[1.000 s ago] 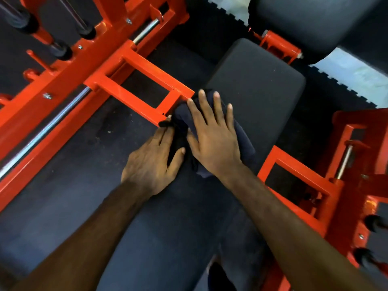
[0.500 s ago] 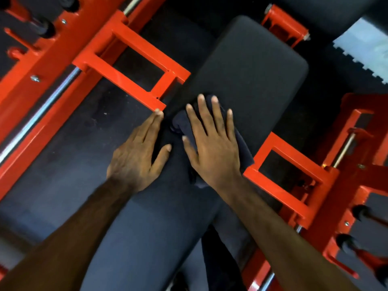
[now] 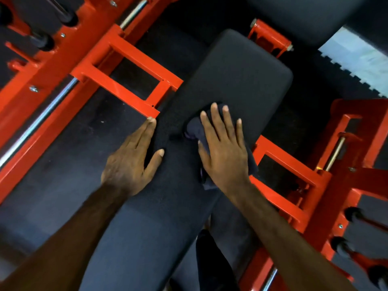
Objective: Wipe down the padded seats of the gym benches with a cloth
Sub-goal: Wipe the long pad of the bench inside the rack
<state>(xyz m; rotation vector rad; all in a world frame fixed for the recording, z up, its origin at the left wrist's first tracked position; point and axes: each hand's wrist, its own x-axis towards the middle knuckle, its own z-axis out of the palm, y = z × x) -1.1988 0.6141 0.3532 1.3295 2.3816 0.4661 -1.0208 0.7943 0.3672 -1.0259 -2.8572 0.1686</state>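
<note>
While the left hand [image 3: 131,162] rests flat at nine o'clock, the right hand [image 3: 224,150], fingers [image 3: 217,120] spread, presses a dark cloth [image 3: 194,128] on the padded seat [image 3: 235,76]; soft and limp, it likely needs palm pressure.

A matt, finely grained black padded seat [image 3: 235,76], a soft dark cloth [image 3: 194,127], glossy red-painted metal frame [image 3: 134,59] and a polished steel bar [image 3: 42,116] are seen

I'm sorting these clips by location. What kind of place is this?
Most likely a gym: a black padded bench, red steel equipment frames, and a chrome bar over dark rubber flooring.
</note>
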